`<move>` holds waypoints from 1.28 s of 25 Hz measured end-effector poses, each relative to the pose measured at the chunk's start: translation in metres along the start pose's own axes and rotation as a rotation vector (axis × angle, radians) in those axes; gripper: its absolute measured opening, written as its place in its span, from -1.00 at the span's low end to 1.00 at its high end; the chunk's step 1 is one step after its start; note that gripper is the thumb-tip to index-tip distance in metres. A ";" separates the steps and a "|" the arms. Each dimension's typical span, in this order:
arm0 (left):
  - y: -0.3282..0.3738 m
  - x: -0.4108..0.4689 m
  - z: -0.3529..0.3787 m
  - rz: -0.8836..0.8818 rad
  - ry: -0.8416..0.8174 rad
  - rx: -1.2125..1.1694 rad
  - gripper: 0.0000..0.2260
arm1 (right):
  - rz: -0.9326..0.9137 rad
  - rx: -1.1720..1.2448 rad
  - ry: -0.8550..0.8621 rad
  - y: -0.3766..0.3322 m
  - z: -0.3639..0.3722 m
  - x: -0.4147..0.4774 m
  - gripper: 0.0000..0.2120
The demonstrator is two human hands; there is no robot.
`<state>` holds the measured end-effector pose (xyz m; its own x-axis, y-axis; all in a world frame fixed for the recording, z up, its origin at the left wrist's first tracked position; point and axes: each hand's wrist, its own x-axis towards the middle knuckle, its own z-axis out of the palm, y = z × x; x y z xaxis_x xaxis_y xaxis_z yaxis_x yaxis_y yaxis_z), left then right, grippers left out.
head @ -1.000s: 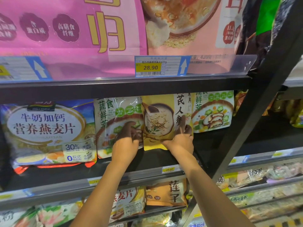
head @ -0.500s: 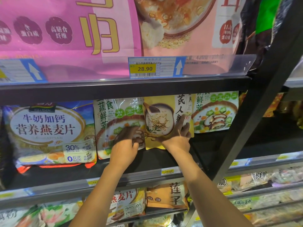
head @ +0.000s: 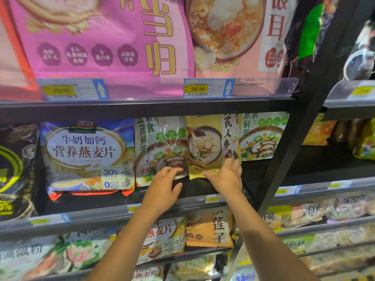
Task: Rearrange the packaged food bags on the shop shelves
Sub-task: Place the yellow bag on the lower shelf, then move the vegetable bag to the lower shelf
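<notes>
The step in hand looks like squaring up the yellow bag (head: pixel 205 147) in the row on the middle shelf (head: pixel 97 214). The right hand (head: pixel 225 178) lies on the bag's lower right part, its fingers (head: pixel 233 162) stretched up the face and its thumb along the bottom edge. That reads as a flat press, not a grip. The left hand (head: pixel 162 189) rests bent fingers on the lower right corner of the vegetable bag (head: pixel 160 142) just beside it, with the thumb held clear. Whether it pinches that corner or only steadies it cannot be told.

The yellow bag stands upright between this vegetable bag and a second green bag (head: pixel 261 136) of the same design. It overlaps both neighbours' edges, and its bottom edge hangs higher than the left neighbour's. So it probably leans against stock behind it and does not sit on the shelf floor.

The next move probably calls for sliding or pushing the yellow bag until it seats level. The left hand would meanwhile keep the vegetable bag from shifting or toppling. The push should be gentle, since the pouches look thin, glossy and slippery.

The yellow bag is a flat pouch printed with a bowl of grain, a spoon and dark characters on a white strip down its right side. A larger blue oat bag (head: pixel 85 151) lies at the left of the same shelf.
</notes>
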<state>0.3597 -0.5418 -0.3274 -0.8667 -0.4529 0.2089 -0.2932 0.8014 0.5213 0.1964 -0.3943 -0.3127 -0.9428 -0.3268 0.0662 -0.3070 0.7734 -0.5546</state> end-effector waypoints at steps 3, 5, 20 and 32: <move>0.000 -0.026 0.000 0.037 0.043 0.005 -0.57 | -0.082 0.084 0.058 0.008 -0.006 -0.043 -0.10; 0.003 -0.044 0.003 0.039 0.064 0.004 -0.55 | -0.146 0.103 0.056 0.016 -0.008 -0.072 -0.21; 0.119 -0.156 0.084 0.069 0.085 0.111 -0.43 | -0.363 0.083 0.033 0.166 -0.073 -0.190 -0.34; 0.289 -0.196 0.172 0.068 0.067 0.029 -0.44 | -0.352 0.012 0.066 0.329 -0.203 -0.203 -0.31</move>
<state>0.3755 -0.1547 -0.3602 -0.8562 -0.4217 0.2985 -0.2473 0.8418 0.4799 0.2606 0.0365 -0.3402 -0.7859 -0.5360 0.3082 -0.6134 0.6131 -0.4979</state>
